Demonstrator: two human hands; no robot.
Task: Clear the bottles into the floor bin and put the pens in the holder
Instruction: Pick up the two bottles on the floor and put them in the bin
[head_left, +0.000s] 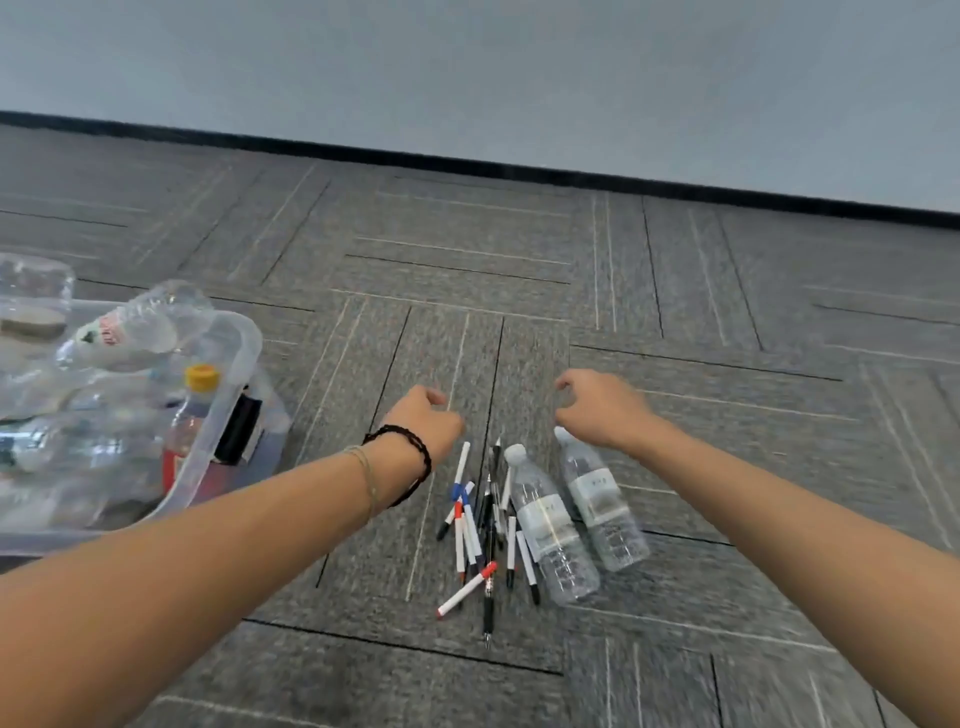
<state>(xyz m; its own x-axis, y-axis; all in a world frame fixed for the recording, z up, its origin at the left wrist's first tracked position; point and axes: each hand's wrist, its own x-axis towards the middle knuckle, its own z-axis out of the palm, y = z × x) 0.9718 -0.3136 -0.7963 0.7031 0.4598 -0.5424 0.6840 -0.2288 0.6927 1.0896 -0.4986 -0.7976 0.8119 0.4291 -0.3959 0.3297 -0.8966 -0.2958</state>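
Two clear plastic bottles with white caps lie side by side on the carpet, one (553, 530) nearer the pens and one (602, 499) to its right. A loose heap of several pens (480, 530), white with red, blue or black caps, lies just left of them. My left hand (428, 423), with a black bracelet at the wrist, hovers above the far end of the pens, fingers curled and holding nothing. My right hand (597, 408) hovers over the cap of the right bottle, fingers bent and apart, empty. No pen holder is in view.
A clear plastic bin (228, 415) stands on the floor at the left, filled with several bottles, one with a yellow cap (201, 376). Grey carpet tiles run to a pale wall with a black skirting (519, 169) at the back.
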